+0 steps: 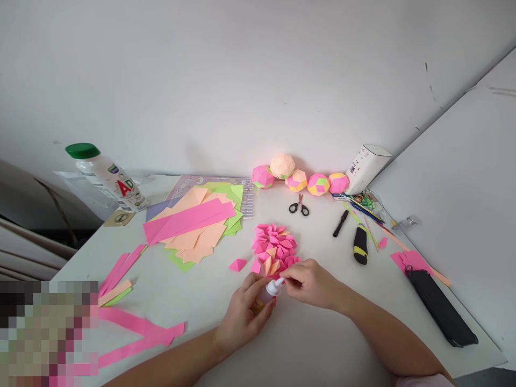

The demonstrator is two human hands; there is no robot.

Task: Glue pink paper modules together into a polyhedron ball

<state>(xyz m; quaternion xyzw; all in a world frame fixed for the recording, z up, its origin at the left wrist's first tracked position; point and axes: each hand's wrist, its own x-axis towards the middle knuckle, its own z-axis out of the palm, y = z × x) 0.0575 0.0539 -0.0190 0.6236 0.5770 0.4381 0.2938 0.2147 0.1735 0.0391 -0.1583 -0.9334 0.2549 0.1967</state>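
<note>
My left hand [248, 306] is wrapped around a small glue bottle [273, 288] with a white top, tilted so its nozzle points up and to the right. At the nozzle's tip, the thumb and forefinger of my right hand [308, 282] are pinched together. Whether a cap sits between those fingers is hidden. Just beyond both hands lies a heap of small folded paper pieces [274, 242], mostly pink with a few peach ones. One pink folded piece [237, 265] rests apart, left of the heap.
Paper sheets [201, 228] and pink strips [141, 338] lie left. Several faceted paper balls [297, 181] line the wall. Scissors [299, 206], a black marker [341, 223], a utility knife [360, 244] and a black case [439, 306] lie right. A white bottle [108, 180] stands far left.
</note>
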